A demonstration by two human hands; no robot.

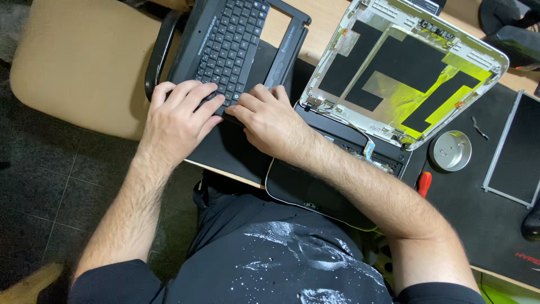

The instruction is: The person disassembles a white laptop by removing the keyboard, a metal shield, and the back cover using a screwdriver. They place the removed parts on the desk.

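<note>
Over on the far left stands a tan padded chair (79,62) with a black armrest (160,48), pushed up close to the tabletop (320,28). Just right of it lies a black laptop palmrest frame with its keyboard (230,39), tilted and hanging partly over the tabletop's near edge. The person's left hand (177,115) lies flat on the lower left corner of that keyboard, fingers spread and loose over the keys, not clamped round anything. The right hand (267,121) sits beside it at the keyboard's bottom edge, fingers curled down with the tips pressed against the edge; whether they actually pinch it I cannot tell. The two hands nearly touch.

Beneath the right forearm sits the black laptop base (315,186), jutting past the tabletop edge toward the person's lap. Hinged up from it is the bare silver screen lid (405,67), its inside showing black patches and yellow foil. A thin cable (368,147) runs at the hinge. Further right, an orange screwdriver handle (424,183) pokes out beside the base, then a small round metal dish (451,151) rests on the black mat (478,214). At the far right lies a detached flat display panel (514,149).
</note>
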